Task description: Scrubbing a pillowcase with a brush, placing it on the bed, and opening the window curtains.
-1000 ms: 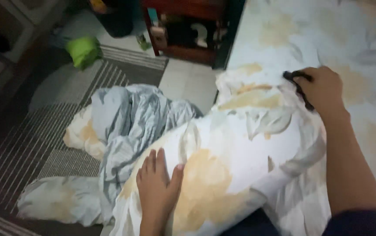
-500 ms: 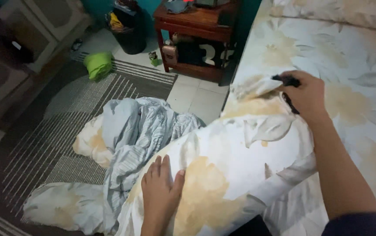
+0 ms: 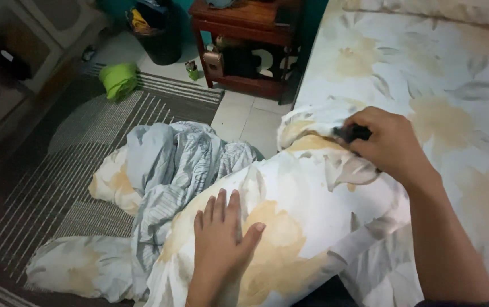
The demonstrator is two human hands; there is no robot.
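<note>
A long pillow in a white cover with yellow flowers lies across the bed's near edge. My left hand rests flat on its lower part, fingers together and pointing up. At the pillow's upper end my right hand grips a small dark object against the bunched cloth. The bed wears a sheet with the same flower print.
A pile of blue-grey striped cloth and flowered bedding lies on a striped rug. A wooden bedside table, a dark bin and a green bundle stand further back.
The view has shifted slightly. My right hand has slid down a little along the pillow's top end. My left hand stays flat in the same spot.
</note>
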